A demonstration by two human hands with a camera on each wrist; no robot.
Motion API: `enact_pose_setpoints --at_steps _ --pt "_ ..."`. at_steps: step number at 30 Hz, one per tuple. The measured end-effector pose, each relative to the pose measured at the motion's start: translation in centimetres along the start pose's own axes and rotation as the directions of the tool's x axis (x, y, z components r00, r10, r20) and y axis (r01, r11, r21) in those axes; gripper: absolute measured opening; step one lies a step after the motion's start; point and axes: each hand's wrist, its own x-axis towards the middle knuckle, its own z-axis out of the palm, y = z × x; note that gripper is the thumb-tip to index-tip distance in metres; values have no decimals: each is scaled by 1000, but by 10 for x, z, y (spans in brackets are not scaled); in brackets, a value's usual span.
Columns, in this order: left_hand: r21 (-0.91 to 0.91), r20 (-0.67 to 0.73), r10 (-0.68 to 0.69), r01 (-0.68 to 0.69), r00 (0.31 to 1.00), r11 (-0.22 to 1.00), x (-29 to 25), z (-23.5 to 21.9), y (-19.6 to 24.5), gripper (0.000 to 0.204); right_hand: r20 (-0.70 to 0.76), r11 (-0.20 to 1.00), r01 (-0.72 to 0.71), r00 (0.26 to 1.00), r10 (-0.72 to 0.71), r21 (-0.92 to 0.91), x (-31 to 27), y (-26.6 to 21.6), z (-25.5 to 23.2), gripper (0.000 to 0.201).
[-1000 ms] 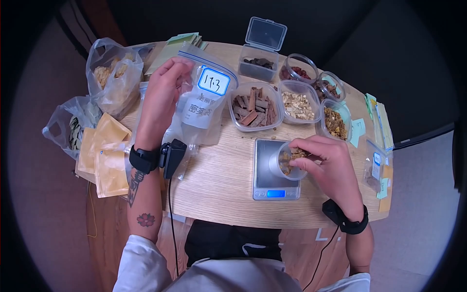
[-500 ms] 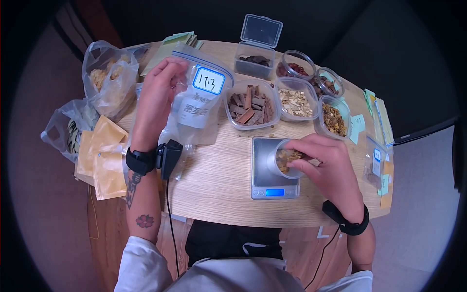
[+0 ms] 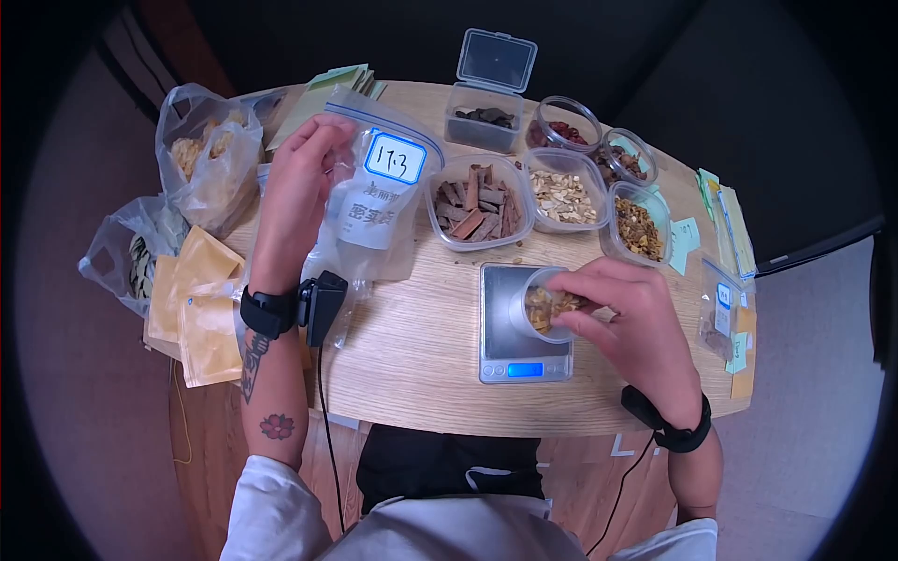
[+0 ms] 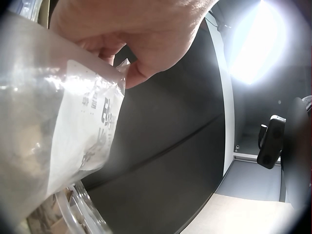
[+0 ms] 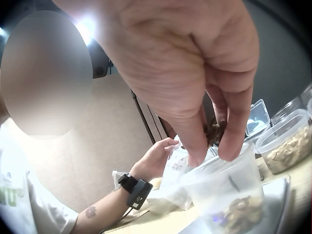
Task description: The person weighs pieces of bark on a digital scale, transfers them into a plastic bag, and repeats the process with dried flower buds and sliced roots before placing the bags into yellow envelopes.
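Observation:
My left hand (image 3: 301,187) grips a clear zip bag (image 3: 379,234) by its upper left side, fingers curled on the plastic. The bag hangs over the table with a blue-edged label (image 3: 395,159) reading 17.3. My right hand (image 3: 634,313) is at the mouth of a small translucent plastic cup (image 5: 219,180), thumb and fingers pinching a few dark brown dried pieces (image 5: 214,132) at the rim. More brown and yellowish dried pieces (image 5: 239,214) lie in the cup's bottom. Under the cup sits a digital scale (image 3: 500,348) with a lit blue display.
Behind the scale stand tubs of bark strips (image 3: 479,201), pale chips (image 3: 566,196) and yellow-brown pieces (image 3: 638,227), plus a lidded box (image 3: 484,129) and round jars (image 3: 561,140). Kraft pouches (image 3: 210,327) and plastic bags (image 3: 210,178) lie left. A small labelled bag (image 3: 720,318) lies right.
The table and its things shift slightly left in the head view. The left hand keeps hold of the bag, and the right hand stays at the cup's mouth, still pinching dried pieces.

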Motion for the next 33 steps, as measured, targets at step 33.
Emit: enact_pose_setpoints --at_steps 33 --pt "32 3 -2 2 1000 999 3 -2 -6 13 11 990 103 995 -102 -92 3 10 -5 21"
